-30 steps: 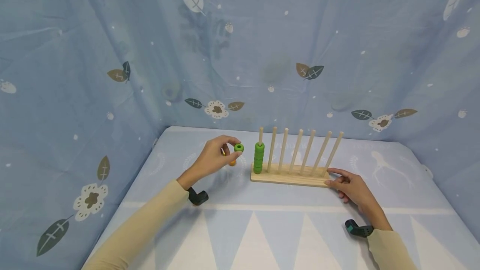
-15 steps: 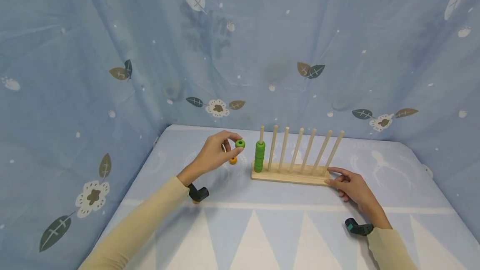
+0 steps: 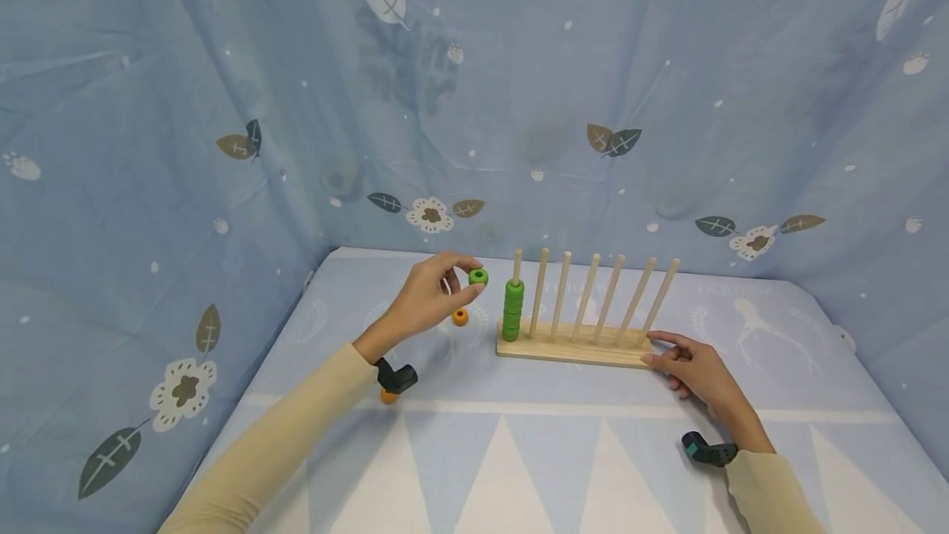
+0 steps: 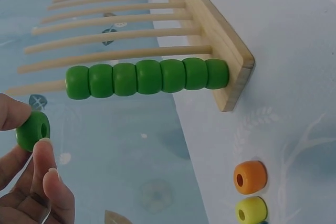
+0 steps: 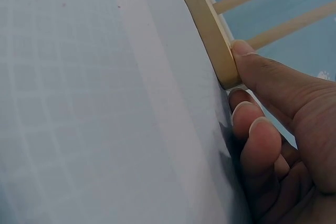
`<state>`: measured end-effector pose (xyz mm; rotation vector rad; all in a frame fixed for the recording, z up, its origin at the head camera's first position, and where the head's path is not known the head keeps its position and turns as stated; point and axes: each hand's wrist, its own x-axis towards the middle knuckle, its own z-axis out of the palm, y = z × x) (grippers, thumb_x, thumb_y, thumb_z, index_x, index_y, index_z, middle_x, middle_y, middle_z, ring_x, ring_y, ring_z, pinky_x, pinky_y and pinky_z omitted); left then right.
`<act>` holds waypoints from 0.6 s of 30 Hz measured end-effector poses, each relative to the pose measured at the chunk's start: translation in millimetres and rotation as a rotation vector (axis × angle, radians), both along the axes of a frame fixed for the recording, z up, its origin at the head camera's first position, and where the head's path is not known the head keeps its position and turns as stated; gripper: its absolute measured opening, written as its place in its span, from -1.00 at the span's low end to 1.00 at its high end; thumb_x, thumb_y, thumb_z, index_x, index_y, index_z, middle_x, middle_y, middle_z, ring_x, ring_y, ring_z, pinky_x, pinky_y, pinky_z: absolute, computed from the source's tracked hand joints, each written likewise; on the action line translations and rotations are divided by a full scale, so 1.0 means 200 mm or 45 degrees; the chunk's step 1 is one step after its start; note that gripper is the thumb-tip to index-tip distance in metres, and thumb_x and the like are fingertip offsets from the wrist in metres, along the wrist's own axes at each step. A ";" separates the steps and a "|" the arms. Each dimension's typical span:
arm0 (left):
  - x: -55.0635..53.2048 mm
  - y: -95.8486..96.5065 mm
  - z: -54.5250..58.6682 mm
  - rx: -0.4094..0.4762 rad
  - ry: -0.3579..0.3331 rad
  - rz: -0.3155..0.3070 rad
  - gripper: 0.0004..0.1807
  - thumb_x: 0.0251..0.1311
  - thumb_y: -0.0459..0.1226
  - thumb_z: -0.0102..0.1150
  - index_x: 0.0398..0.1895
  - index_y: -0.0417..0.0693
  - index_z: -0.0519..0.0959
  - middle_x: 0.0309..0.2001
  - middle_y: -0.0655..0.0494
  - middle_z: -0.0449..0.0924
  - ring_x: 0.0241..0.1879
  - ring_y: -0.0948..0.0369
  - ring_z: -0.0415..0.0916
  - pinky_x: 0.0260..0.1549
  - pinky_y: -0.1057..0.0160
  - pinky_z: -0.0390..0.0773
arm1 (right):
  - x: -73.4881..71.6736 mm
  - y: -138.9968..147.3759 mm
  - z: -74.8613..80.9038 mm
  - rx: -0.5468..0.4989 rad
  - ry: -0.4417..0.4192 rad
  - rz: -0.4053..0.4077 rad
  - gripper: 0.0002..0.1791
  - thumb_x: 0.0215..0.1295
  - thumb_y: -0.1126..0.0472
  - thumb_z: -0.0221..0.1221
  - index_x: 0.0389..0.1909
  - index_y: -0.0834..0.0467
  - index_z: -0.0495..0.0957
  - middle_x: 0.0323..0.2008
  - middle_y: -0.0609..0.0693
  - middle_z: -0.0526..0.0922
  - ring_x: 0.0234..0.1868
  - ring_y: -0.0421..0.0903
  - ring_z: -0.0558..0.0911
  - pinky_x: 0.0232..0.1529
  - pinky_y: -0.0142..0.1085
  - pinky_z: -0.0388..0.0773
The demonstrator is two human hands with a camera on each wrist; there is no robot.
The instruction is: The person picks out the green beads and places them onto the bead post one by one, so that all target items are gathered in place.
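Note:
My left hand [image 3: 426, 297] pinches a green bead [image 3: 478, 277] between thumb and fingertips, just left of a wooden peg rack and level with its upper pegs. In the left wrist view the bead [image 4: 30, 131] shows its hole and sits close to the tip of the first peg [image 4: 39, 87]. Several green beads [image 4: 149, 76] are stacked on that leftmost peg, whose top stays bare. The other pegs carry nothing. At the rack's right end, my right hand [image 3: 697, 369] holds the wooden base [image 3: 571, 350], its thumb [image 5: 254, 64] on the edge.
On the cloth left of the rack lie an orange bead [image 4: 251, 177] and a yellow bead [image 4: 252, 210]. Another orange piece [image 3: 389, 396] shows below the left wrist's camera. A blue patterned curtain [image 3: 519, 105] stands behind the table.
My left hand has risen slightly and shifted right with the green bead, closer to the first peg. More of the orange bead behind it now shows. The right hand stays on the base.

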<state>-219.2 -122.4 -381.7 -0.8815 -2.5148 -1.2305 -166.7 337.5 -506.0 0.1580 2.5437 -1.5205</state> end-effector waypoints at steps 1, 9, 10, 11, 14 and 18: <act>0.00 0.00 0.01 0.004 0.004 -0.004 -0.65 0.33 -0.20 0.38 0.14 -0.08 0.66 -0.11 0.13 0.65 -0.42 0.27 0.50 -0.53 0.23 0.49 | 0.00 0.00 0.00 0.001 0.001 0.001 -0.16 0.26 -0.16 0.41 0.46 0.14 0.41 -0.39 0.09 0.51 -0.58 -0.14 0.47 -0.58 -0.26 0.56; -0.01 0.02 0.04 0.017 0.049 -0.020 -0.69 0.33 -0.19 0.39 0.09 -0.03 0.67 -0.13 0.14 0.64 -0.43 0.28 0.51 -0.54 0.22 0.48 | 0.00 0.00 -0.01 0.009 0.016 -0.002 -0.19 0.27 -0.13 0.41 0.44 0.16 0.42 -0.40 0.09 0.50 -0.58 -0.15 0.48 -0.58 -0.27 0.56; -0.01 0.03 0.04 0.021 0.052 -0.020 -0.69 0.33 -0.19 0.39 0.09 -0.03 0.67 -0.15 0.14 0.64 -0.43 0.28 0.51 -0.54 0.22 0.48 | 0.00 0.00 -0.01 0.010 0.017 -0.003 -0.19 0.27 -0.13 0.41 0.44 0.16 0.42 -0.39 0.09 0.51 -0.58 -0.15 0.48 -0.58 -0.27 0.56; -0.02 0.03 0.05 0.024 0.055 -0.020 -0.70 0.33 -0.19 0.38 0.08 -0.03 0.67 -0.16 0.15 0.64 -0.43 0.28 0.51 -0.54 0.22 0.48 | 0.00 0.00 -0.01 0.012 0.018 -0.003 -0.19 0.27 -0.13 0.41 0.44 0.16 0.42 -0.39 0.09 0.51 -0.58 -0.15 0.48 -0.58 -0.27 0.56; -0.02 0.04 0.05 0.036 0.058 -0.024 -0.70 0.34 -0.18 0.38 0.09 -0.01 0.67 -0.17 0.15 0.63 -0.43 0.28 0.51 -0.54 0.21 0.47 | 0.00 0.00 0.00 0.013 0.016 -0.004 -0.19 0.28 -0.12 0.41 0.44 0.16 0.42 -0.38 0.09 0.51 -0.57 -0.15 0.48 -0.58 -0.27 0.56; -0.02 0.04 0.07 0.042 0.059 -0.030 -0.69 0.35 -0.15 0.37 0.11 0.01 0.67 -0.15 0.16 0.63 -0.42 0.27 0.51 -0.52 0.21 0.48 | 0.00 0.00 0.00 0.010 0.007 -0.002 -0.18 0.27 -0.12 0.41 0.45 0.17 0.41 -0.37 0.10 0.51 -0.57 -0.15 0.48 -0.57 -0.27 0.57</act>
